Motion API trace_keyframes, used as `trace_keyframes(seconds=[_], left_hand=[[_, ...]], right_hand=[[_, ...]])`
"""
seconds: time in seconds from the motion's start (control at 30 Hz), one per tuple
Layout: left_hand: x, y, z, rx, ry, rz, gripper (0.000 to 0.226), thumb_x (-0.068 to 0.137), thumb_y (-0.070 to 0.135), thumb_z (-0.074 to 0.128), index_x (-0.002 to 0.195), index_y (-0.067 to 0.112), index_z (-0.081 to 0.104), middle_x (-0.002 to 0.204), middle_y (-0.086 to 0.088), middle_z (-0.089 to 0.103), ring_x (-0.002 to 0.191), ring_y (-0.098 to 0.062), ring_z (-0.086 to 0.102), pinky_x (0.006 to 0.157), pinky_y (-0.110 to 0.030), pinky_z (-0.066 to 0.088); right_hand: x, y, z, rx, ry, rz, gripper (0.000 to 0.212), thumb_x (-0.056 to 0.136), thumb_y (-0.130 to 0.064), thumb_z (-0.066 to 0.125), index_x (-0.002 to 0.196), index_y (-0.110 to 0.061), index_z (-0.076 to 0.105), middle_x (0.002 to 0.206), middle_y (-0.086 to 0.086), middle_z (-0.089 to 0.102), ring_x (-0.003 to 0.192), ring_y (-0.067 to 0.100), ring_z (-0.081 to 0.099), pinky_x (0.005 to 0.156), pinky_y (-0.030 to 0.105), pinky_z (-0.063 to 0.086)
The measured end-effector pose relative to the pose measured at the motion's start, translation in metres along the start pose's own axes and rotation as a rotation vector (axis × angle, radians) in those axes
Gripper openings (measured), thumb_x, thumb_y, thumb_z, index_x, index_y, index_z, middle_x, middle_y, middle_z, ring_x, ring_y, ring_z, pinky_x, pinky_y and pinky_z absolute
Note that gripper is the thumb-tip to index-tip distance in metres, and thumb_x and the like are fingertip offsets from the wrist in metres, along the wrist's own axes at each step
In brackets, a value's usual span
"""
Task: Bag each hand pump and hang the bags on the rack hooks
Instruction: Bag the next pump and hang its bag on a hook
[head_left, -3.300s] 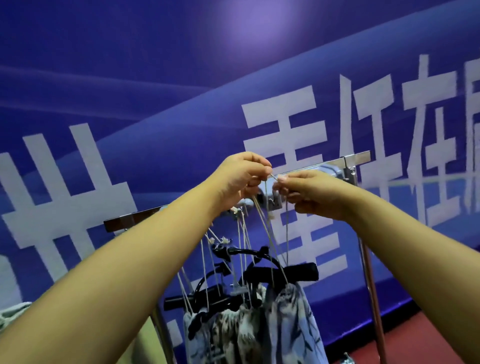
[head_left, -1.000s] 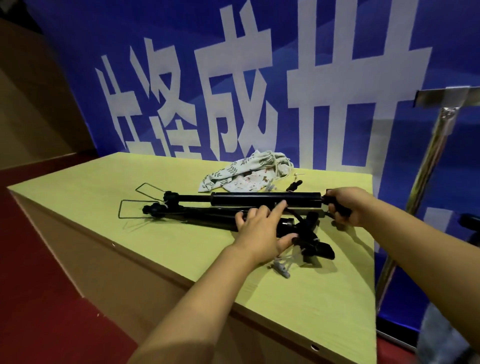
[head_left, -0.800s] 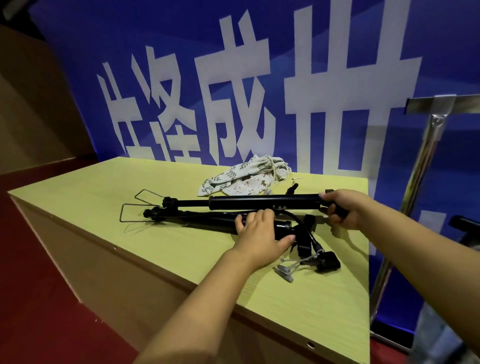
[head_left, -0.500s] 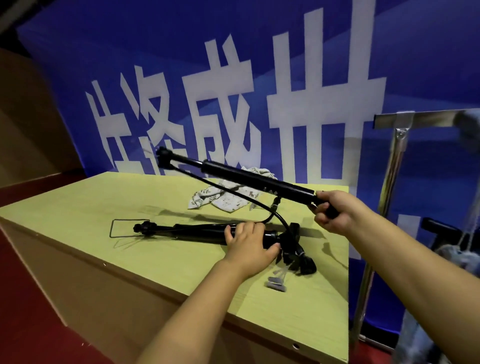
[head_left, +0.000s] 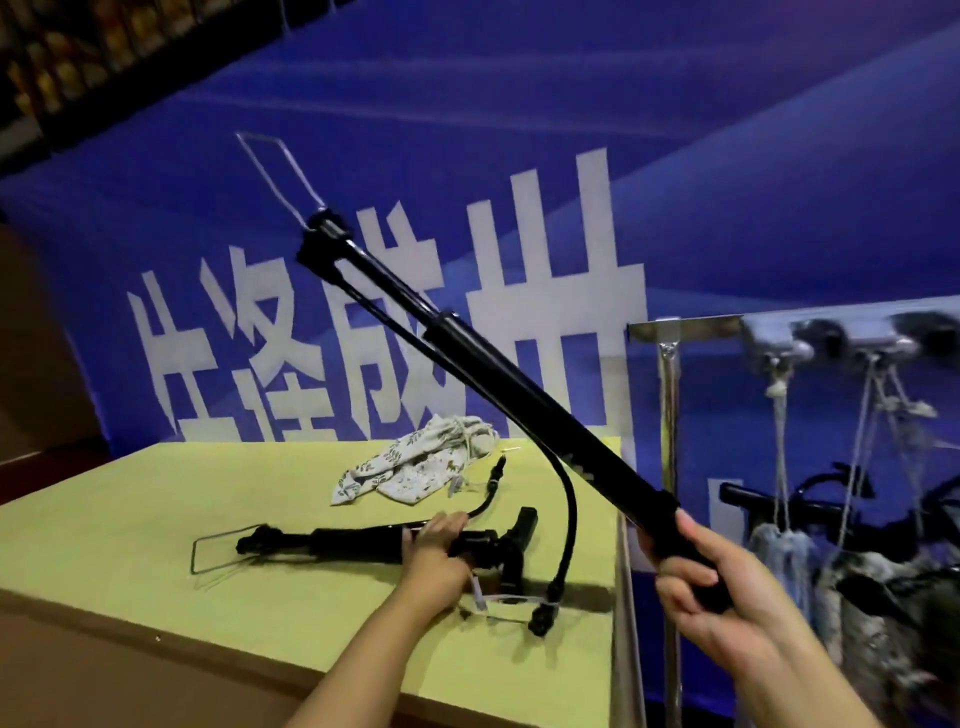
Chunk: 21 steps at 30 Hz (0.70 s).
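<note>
dim indoor light, soft shadows on the table (head_left: 156, 525); right edge motion-blurred, wide-angle bending at borders.

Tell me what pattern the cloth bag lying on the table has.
The cloth bag is pale with small dark leaf-like prints, seen in the head view.

The right hand (head_left: 722, 582) grips a black pump (head_left: 498, 384) by its lower end, tilted up to the left, its hose (head_left: 566, 512) hanging down to the table (head_left: 130, 525). The left hand (head_left: 436, 553) rests on a second pump (head_left: 337, 540) lying flat there. A patterned bag (head_left: 415, 465) lies behind. Filled bags (head_left: 779, 561) hang from the rack (head_left: 685, 327) at right.
</note>
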<state>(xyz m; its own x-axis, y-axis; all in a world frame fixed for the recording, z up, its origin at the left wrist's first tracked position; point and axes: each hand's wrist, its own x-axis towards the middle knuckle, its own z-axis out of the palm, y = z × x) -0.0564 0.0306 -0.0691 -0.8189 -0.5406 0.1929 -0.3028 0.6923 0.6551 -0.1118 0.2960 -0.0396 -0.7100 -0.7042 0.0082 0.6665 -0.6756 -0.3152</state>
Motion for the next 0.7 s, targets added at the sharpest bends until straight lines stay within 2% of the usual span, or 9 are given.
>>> trace_keyframes(seconds=[0.17, 0.33, 0.43, 0.47, 0.5, 0.57, 0.6, 0.67, 0.7], left_hand=[[-0.013, 0.024, -0.016, -0.617, 0.229, -0.114, 0.022, 0.097, 0.020, 0.048, 0.115, 0.030, 0.057, 0.137, -0.002, 0.052, 0.119, -0.022, 0.048, 0.102, -0.038, 0.035], [-0.024, 0.140, -0.097, -1.121, 0.345, 0.303, 0.045, 0.099, 0.050, 0.027, 0.140, 0.032, 0.031, 0.141, -0.002, 0.045, 0.127, -0.019, 0.045, 0.104, -0.039, 0.036], [-0.032, 0.198, -0.135, -1.130, 0.400, 0.432, 0.042, 0.096, 0.058, 0.027, 0.129, 0.036, 0.043, 0.136, 0.005, 0.052, 0.126, -0.015, 0.046, 0.107, -0.041, 0.032], [-0.033, 0.207, -0.140, -1.096, 0.432, 0.429, 0.047, 0.095, 0.059, 0.030, 0.130, 0.034, 0.047, 0.138, 0.007, 0.051, 0.129, -0.014, 0.045, 0.111, -0.044, 0.029], [-0.034, 0.213, -0.143, -1.058, 0.473, 0.415, 0.051, 0.094, 0.060, 0.033, 0.134, 0.032, 0.046, 0.141, 0.010, 0.048, 0.132, -0.012, 0.042, 0.114, -0.047, 0.027], [-0.036, 0.218, -0.144, -0.997, 0.540, 0.404, 0.055, 0.090, 0.062, 0.041, 0.136, 0.032, 0.046, 0.144, 0.012, 0.044, 0.133, -0.007, 0.039, 0.112, -0.046, 0.031], [-0.036, 0.218, -0.145, -0.989, 0.553, 0.405, 0.051, 0.090, 0.061, 0.044, 0.130, 0.031, 0.052, 0.138, 0.013, 0.051, 0.127, 0.000, 0.044, 0.109, -0.041, 0.036], [-0.038, 0.219, -0.148, -0.990, 0.590, 0.415, 0.029, 0.093, 0.051, 0.047, 0.100, 0.029, 0.064, 0.101, 0.018, 0.067, 0.091, 0.018, 0.056, 0.089, -0.024, 0.043], [-0.040, 0.220, -0.149, -0.997, 0.627, 0.413, 0.024, 0.095, 0.045, 0.047, 0.087, 0.028, 0.062, 0.083, 0.018, 0.065, 0.074, 0.019, 0.057, 0.078, -0.017, 0.042]], right_hand=[[-0.035, -0.018, -0.009, 0.064, -0.024, -0.058, 0.101, 0.001, 0.004, 0.091, 0.095, -0.012, 0.056, 0.065, 0.007, 0.060, 0.025, 0.003, 0.027, 0.031, 0.015, 0.014], [-0.050, -0.026, -0.030, 0.159, -0.115, -0.031, 0.088, 0.006, 0.004, 0.093, 0.085, -0.017, 0.059, 0.066, -0.001, 0.043, 0.024, 0.006, 0.026, 0.030, 0.019, 0.011], [-0.051, -0.034, -0.049, 0.107, -0.237, 0.067, 0.049, 0.032, -0.004, 0.096, 0.074, 0.000, 0.071, 0.066, -0.001, 0.047, 0.030, 0.008, 0.034, 0.029, 0.028, 0.023], [-0.056, -0.034, -0.043, -0.006, -0.146, 0.076, 0.034, 0.064, -0.016, 0.086, 0.088, 0.003, 0.071, 0.078, 0.001, 0.058, 0.040, 0.008, 0.043, 0.039, 0.030, 0.033], [-0.056, -0.037, -0.056, -0.079, -0.004, -0.048, 0.036, 0.094, -0.028, 0.054, 0.113, 0.001, 0.064, 0.101, 0.001, 0.062, 0.055, 0.007, 0.048, 0.055, 0.031, 0.037], [-0.049, -0.047, -0.092, -0.115, -0.136, -0.073, 0.065, 0.101, -0.038, -0.002, 0.142, -0.004, 0.036, 0.135, -0.005, 0.048, 0.076, 0.005, 0.044, 0.072, 0.029, 0.030], [-0.054, -0.045, -0.093, -0.132, -0.173, -0.125, 0.064, 0.100, -0.039, -0.003, 0.146, -0.009, 0.030, 0.139, -0.004, 0.045, 0.077, 0.005, 0.043, 0.075, 0.029, 0.031], [-0.065, -0.034, -0.069, -0.046, -0.152, -0.131, 0.050, 0.093, -0.038, 0.051, 0.134, -0.010, 0.048, 0.122, 0.003, 0.058, 0.063, 0.007, 0.044, 0.068, 0.031, 0.039], [-0.063, -0.041, -0.058, -0.003, -0.217, -0.116, 0.063, 0.064, -0.028, 0.084, 0.118, -0.009, 0.058, 0.102, 0.004, 0.065, 0.052, 0.007, 0.045, 0.059, 0.029, 0.042]])
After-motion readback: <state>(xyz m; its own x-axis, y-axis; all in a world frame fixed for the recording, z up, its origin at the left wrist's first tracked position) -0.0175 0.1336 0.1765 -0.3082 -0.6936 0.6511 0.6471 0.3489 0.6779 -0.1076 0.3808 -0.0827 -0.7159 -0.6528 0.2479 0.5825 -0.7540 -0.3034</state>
